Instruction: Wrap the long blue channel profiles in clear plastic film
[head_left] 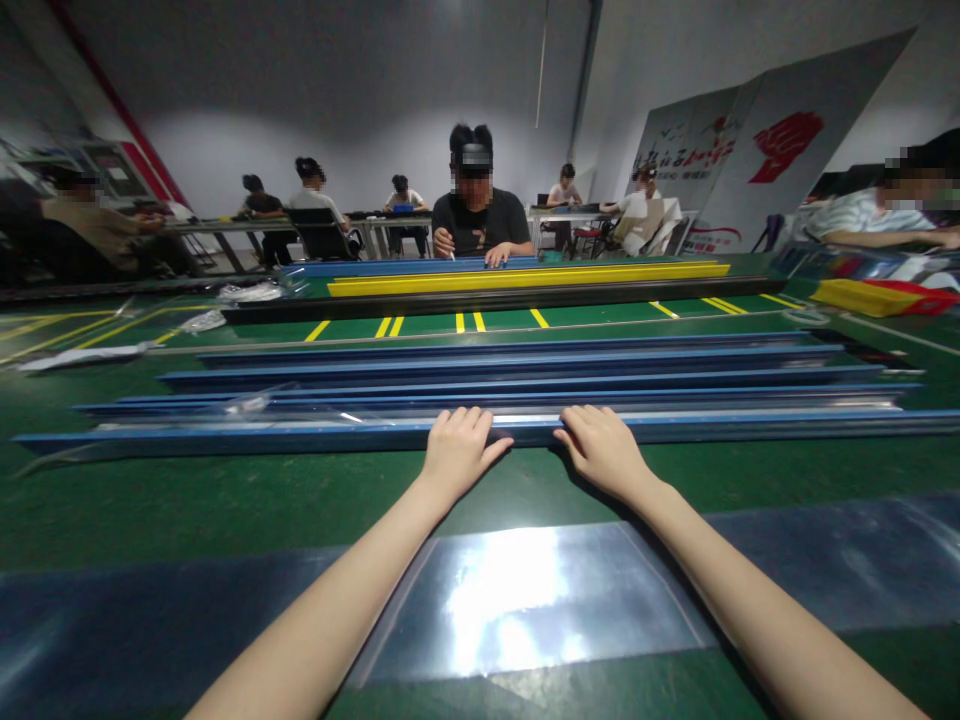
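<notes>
Both of my hands grip the nearest long blue channel strip (300, 440), which runs nearly the whole width of the view. My left hand (461, 450) curls its fingers over the strip's top edge, the thumb along the near side pointing right. A short gap to the right, my right hand (600, 445) wraps over the same edge, its thumb on the near face. Just behind lie several more blue strips (510, 378), roughly parallel. Clear plastic film (255, 408) rests on them at the left. The undersides of my fingers are hidden behind the strip.
A glossy transparent sheet (540, 600) lies across the green table (187, 510) under my forearms. Farther off are a black strip (525, 296) and a yellow strip (525, 279). A co-worker (480, 215) sits opposite, hands at another blue strip. Yellow and red pieces (870, 296) lie at right.
</notes>
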